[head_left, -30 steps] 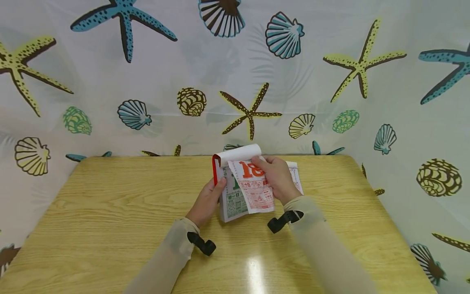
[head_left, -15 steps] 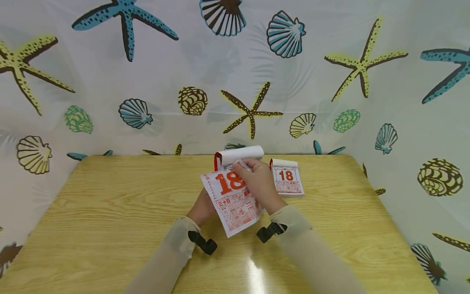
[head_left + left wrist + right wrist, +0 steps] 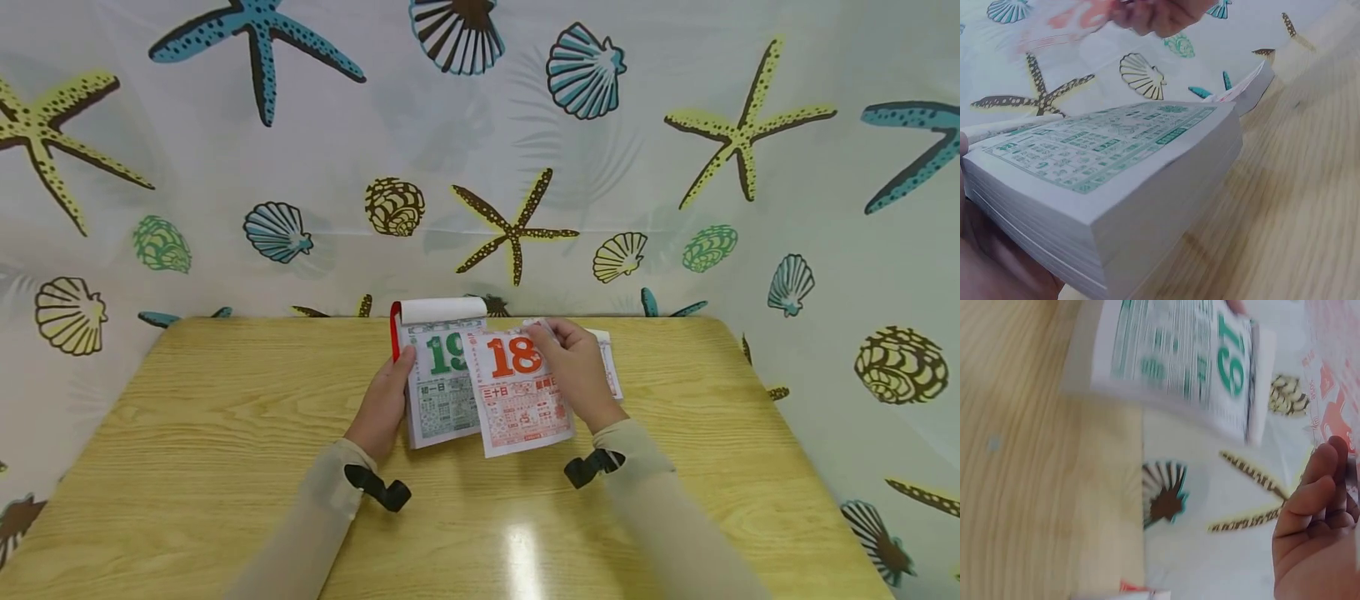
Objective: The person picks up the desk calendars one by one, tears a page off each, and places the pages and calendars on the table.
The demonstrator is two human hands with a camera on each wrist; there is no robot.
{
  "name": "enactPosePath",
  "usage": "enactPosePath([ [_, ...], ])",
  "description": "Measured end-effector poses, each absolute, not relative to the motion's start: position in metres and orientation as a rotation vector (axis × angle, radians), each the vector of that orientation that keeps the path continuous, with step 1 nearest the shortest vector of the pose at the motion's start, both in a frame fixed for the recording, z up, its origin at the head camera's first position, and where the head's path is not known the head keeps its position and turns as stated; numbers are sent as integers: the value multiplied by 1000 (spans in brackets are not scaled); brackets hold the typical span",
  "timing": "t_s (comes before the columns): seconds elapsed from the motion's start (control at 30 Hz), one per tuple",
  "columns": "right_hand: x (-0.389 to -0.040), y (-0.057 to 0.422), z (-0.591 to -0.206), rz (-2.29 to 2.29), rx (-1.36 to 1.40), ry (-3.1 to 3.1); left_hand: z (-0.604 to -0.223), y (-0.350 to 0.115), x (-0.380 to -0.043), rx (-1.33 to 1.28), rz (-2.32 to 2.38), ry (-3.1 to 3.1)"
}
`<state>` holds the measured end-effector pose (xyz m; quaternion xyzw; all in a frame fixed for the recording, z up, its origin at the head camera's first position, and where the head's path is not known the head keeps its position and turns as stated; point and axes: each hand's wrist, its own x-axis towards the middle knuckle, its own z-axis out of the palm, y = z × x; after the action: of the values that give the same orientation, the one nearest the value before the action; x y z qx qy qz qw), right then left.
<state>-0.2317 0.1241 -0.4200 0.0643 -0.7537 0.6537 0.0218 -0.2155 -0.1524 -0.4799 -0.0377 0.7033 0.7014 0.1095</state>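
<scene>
My left hand (image 3: 378, 408) grips the left side of a thick tear-off calendar (image 3: 442, 408), thumb on its front. Its top page bears a green 19, and a white rolled-back cover (image 3: 442, 310) with a red edge lies along the top. Between the thumb and fingers of my right hand (image 3: 581, 375), a loose calendar page (image 3: 525, 417) with a red 18 is pinched by its upper right corner. That page overlaps the calendar's right part in the head view. Seen from the left wrist, the page (image 3: 1066, 28) hangs apart from the thick calendar block (image 3: 1166, 212).
A second, smaller calendar (image 3: 611, 371) lies on the wooden table (image 3: 225, 467) behind my right hand, mostly hidden by it. A white cloth (image 3: 330, 150) printed with starfish and shells hangs along the table's back and right side.
The red 18 page swung left across the calendar, then back right, uncovering the green 19. My left hand has shifted left with the calendar. The smaller calendar came into view, then was covered again.
</scene>
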Motion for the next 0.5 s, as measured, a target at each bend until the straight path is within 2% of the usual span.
enactPosePath([
  [0.23, -241, 136, -432, 1918, 141, -2386, -479, -185, -216, -167, 2034, 2115],
  [0.5, -249, 130, -454, 1805, 174, -2428, -477, -213, -217, -247, 2026, 2119],
])
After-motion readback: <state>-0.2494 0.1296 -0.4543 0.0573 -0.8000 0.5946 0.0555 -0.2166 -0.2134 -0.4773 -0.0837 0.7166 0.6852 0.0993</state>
